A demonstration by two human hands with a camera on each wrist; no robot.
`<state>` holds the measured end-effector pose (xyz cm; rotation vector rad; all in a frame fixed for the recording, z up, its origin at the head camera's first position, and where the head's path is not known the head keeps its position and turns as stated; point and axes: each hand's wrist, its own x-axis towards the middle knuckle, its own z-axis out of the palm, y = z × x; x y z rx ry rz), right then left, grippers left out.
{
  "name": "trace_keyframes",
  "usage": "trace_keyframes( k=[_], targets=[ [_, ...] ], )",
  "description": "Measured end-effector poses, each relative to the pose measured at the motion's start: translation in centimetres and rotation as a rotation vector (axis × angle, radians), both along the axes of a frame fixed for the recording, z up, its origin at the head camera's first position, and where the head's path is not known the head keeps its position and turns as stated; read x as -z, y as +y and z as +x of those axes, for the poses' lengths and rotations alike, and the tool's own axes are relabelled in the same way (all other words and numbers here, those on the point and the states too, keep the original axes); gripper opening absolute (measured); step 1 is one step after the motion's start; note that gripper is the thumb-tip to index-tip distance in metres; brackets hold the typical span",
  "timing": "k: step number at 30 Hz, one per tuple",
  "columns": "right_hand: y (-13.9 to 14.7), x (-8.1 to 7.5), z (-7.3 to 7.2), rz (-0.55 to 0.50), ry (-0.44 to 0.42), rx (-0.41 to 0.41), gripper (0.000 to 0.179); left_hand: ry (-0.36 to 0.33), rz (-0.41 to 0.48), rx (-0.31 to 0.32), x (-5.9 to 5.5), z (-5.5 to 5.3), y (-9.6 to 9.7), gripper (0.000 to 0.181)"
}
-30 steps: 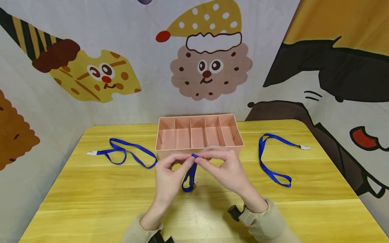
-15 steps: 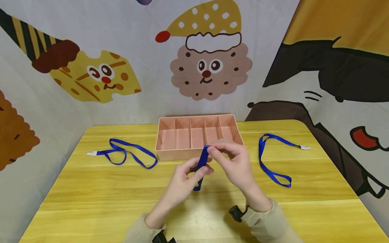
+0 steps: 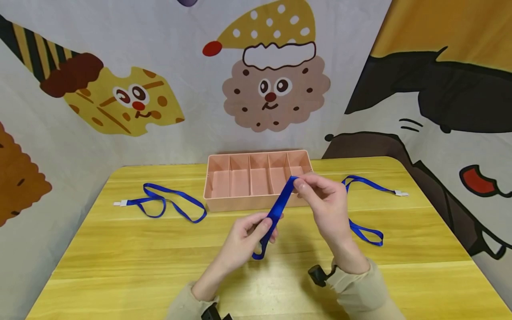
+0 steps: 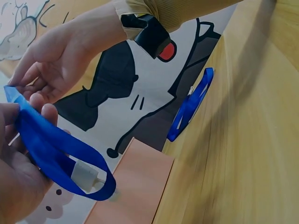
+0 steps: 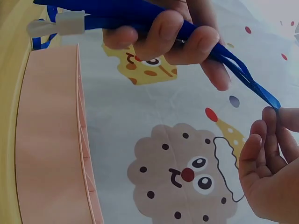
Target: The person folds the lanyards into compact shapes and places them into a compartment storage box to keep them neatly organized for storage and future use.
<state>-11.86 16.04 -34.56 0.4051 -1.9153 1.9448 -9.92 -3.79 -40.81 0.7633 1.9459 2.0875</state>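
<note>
A folded blue lanyard (image 3: 282, 201) is stretched at a slant between both hands above the table. My left hand (image 3: 242, 238) grips its lower middle between thumb and fingers. At the upper end, my right hand (image 3: 330, 206) pinches the fold with thumb and fingertips. Below the left hand, the strap hangs in a loop. The left wrist view shows a white plastic clip (image 4: 85, 176) inside that loop, and the right wrist view shows the same clip (image 5: 70, 23) beside the strap.
Behind the hands stands a pink box (image 3: 236, 204) with several compartments. A second blue lanyard (image 3: 176, 191) with a white clip lies left on the wooden table (image 3: 120, 266). Another lanyard (image 3: 367, 232) lies right, partly hidden by the right hand. A cartoon-printed cloth (image 3: 180, 146) hangs behind.
Both hands first pinched the lanyard's top together. The left hand then slid down the strap, while the right hand moved up and to the right, drawing the folded lanyard out lengthwise.
</note>
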Motion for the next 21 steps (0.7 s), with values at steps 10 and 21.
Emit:
trace_keyframes(
  k=[10,21],
  targets=[
    [0.29,-0.16,-0.12,-0.047,-0.009,-0.009,0.027,-0.016,-0.028,0.016,0.21,-0.08,0.09,0.034],
    [0.42,-0.15,-0.23,-0.076,0.000,-0.014,0.031,0.073,0.013,0.043,0.46,-0.27,-0.03,0.034]
  ],
)
